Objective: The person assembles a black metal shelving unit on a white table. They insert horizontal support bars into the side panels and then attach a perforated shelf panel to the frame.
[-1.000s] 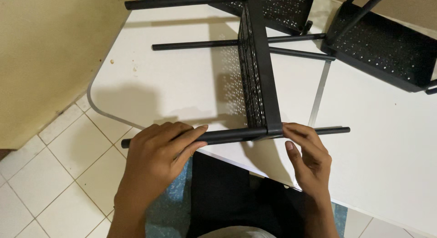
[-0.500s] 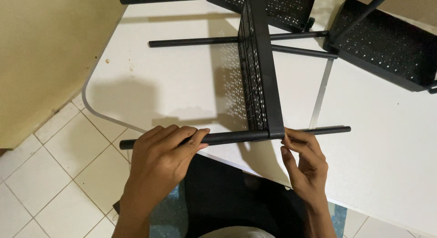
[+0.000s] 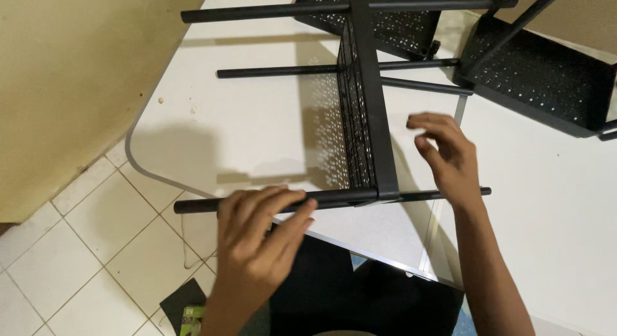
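Note:
A black metal rack (image 3: 363, 111) with a perforated shelf panel lies on its side on the white table (image 3: 257, 124), its round legs pointing left and right. My left hand (image 3: 260, 230) rests over the nearest black leg (image 3: 193, 205), fingers stretched along it. My right hand (image 3: 447, 153) hovers above the table just right of the panel, fingers loosely curled and holding nothing. The thin right part of that leg (image 3: 479, 191) runs under my right wrist.
Two more black perforated shelf pieces (image 3: 546, 75) lie at the table's far right and top. A beige wall (image 3: 71, 72) stands at the left. White floor tiles (image 3: 71, 272) lie below, with a dark item and a small green packet (image 3: 193, 317).
My right hand has let go of the near leg and risen up and away over the table. My left hand has loosened on the leg, fingers now extended.

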